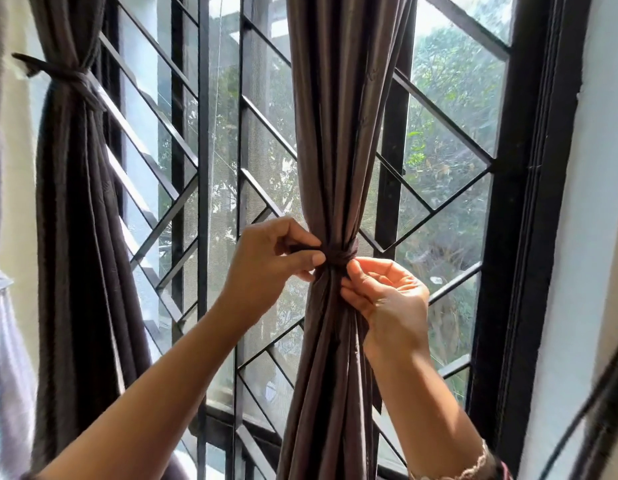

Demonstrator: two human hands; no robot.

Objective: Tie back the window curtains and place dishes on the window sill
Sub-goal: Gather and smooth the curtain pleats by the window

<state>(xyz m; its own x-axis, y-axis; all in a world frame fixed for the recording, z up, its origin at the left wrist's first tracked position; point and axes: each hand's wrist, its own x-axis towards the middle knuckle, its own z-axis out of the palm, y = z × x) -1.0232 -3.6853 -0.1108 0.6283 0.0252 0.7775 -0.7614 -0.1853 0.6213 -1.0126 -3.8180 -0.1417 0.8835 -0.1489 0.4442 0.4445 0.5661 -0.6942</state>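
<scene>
A dark brown curtain [338,133] hangs gathered in the middle of the window, cinched by a matching tie band [345,252] knotted at its front. My left hand [266,261] pinches one end of the band to the left of the knot. My right hand [383,292] pinches the band just below and to the right of the knot, palm turned up. A second brown curtain [75,202] on the left is bunched by its own tie band [68,76]. No dishes or window sill show in this view.
Behind the curtains is a black metal window grille [203,202] with diagonal bars and glass, trees beyond. The black window frame [529,202] and a white wall [595,237] stand on the right. A pale curtain [6,323] hangs at the far left.
</scene>
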